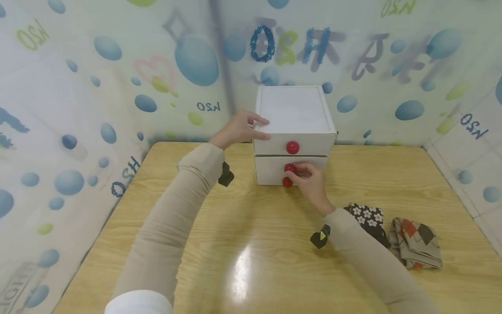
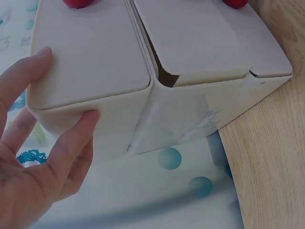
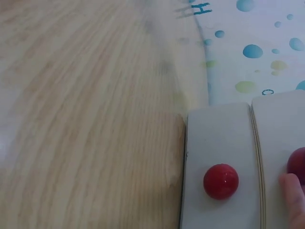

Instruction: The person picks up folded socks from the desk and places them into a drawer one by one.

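Note:
A small white drawer box (image 1: 292, 109) stands on the wooden table against the wall, with red ball knobs on its front. My left hand (image 1: 243, 126) holds its upper left corner; in the left wrist view, fingertips (image 2: 90, 117) press on the side and front. My right hand (image 1: 311, 183) pinches a middle red knob (image 1: 289, 168) between thumb and fingers. Above it is the top knob (image 1: 292, 147), and below it a lower knob (image 3: 220, 181). The drawer front (image 2: 200, 43) under the top drawer stands slightly out, with a dark gap at its edge.
At the right of the table (image 1: 219, 244) lie a dark cloth with white flowers (image 1: 367, 216) and a folded beige argyle cloth (image 1: 417, 242), beside my right sleeve (image 1: 376, 257). Walls with blue bubble prints (image 1: 196, 61) enclose the table at the back and sides.

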